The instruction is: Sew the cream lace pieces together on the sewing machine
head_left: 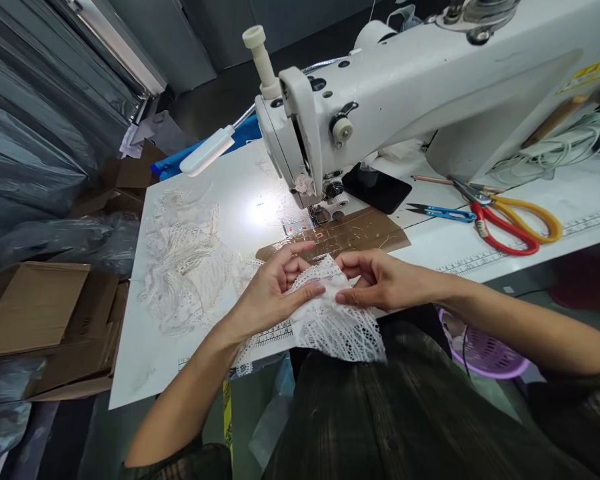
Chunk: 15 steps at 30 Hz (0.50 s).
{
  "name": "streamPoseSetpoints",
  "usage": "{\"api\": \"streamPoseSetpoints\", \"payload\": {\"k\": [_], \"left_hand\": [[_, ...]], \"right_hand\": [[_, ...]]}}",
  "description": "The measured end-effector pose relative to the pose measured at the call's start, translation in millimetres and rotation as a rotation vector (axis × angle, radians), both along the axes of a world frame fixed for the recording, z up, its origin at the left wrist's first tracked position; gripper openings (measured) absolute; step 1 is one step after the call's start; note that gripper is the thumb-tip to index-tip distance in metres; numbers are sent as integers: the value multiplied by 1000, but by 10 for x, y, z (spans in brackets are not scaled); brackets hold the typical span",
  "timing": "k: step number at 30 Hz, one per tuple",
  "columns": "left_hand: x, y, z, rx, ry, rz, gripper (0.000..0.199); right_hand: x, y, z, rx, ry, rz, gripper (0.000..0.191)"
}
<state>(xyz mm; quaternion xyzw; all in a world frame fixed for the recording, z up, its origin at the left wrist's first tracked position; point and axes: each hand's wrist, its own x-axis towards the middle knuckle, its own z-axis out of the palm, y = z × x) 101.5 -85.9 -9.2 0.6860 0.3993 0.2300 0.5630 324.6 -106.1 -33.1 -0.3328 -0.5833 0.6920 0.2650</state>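
A piece of white lace fabric [337,327] hangs between my two hands at the table's front edge, its lower part draping toward my lap. My left hand [280,287] grips its left side, thumb on top and fingers behind. On the other side, my right hand [373,280] pinches the upper right edge between thumb and fingers. Just beyond my hands stands the white sewing machine [380,100], its presser foot [320,215] above a brown plate [360,233]. A heap of white lace [187,267] lies to the left on the table.
Right of the needle lie a black phone [377,188], blue thread snips [443,213] and scissors [505,230] with red and yellow handles. A small lamp [207,152] lights the table [145,373]. Cardboard boxes [35,307] stand at left; a purple basket [495,357] is below right.
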Motion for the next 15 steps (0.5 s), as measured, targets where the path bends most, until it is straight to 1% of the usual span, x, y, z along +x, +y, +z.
{"api": "streamPoseSetpoints", "payload": {"k": [2,4,6,7,9,12,15], "left_hand": [[-30,123,-24,98,105,-45,56],[-50,298,-99,196,206,-45,54],[-64,475,-202,261,258,-24,54],[-69,549,-252,280,264,-18,54],[-76,651,-334,289,241,-15,56],[-77,705,-400,254,148,-20,60],[-65,693,-421,199,81,-21,61]], "right_hand": [[52,126,-9,158,-175,37,31],[88,326,-28,328,-380,29,36],[102,540,-41,429,-499,50,40],[102,637,-45,449,-522,60,41],[95,791,-56,446,-525,45,46],[78,927,-121,336,-456,4,51],[56,971,-234,223,-352,-34,42]]}}
